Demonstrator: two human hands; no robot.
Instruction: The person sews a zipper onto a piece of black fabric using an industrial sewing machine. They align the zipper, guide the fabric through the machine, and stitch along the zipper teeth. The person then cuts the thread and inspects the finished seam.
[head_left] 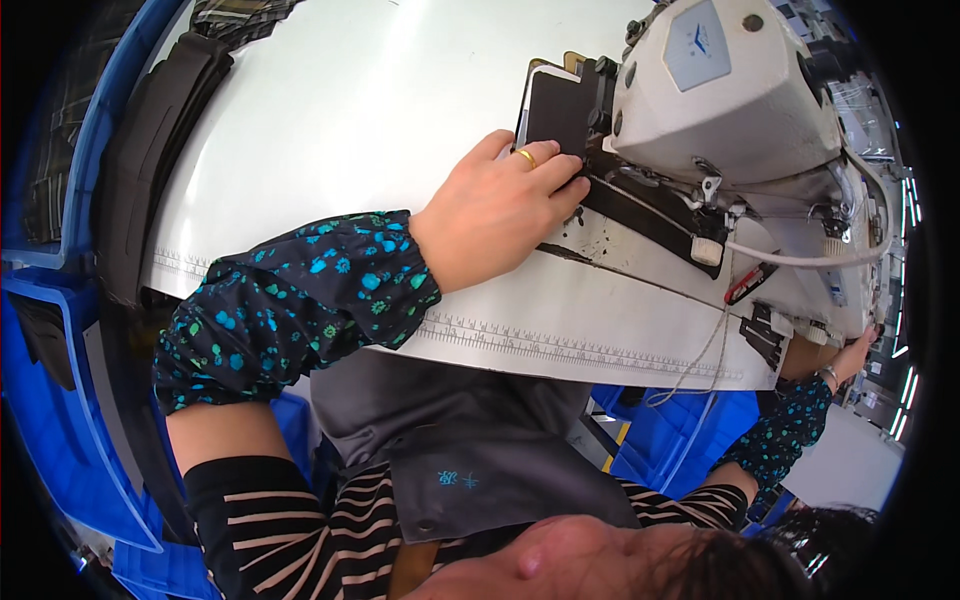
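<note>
Fingers (560, 185) on dark fabric piece (555, 115)

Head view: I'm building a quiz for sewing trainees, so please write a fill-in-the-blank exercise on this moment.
1. The left hand presses a ____ fabric piece beside the sewing machine.
2. A gold ____ sits on one finger of that hand.
3. The right hand rests at the table's ____ edge.

Missing words: black; ring; right

A dark sleeve cover (300, 300) speckled turquoise and green; a black rectangular fabric piece (556, 115); a cream-white sewing machine (720, 90); a white surface (340, 110); blue plastic crates (50, 420).
</note>
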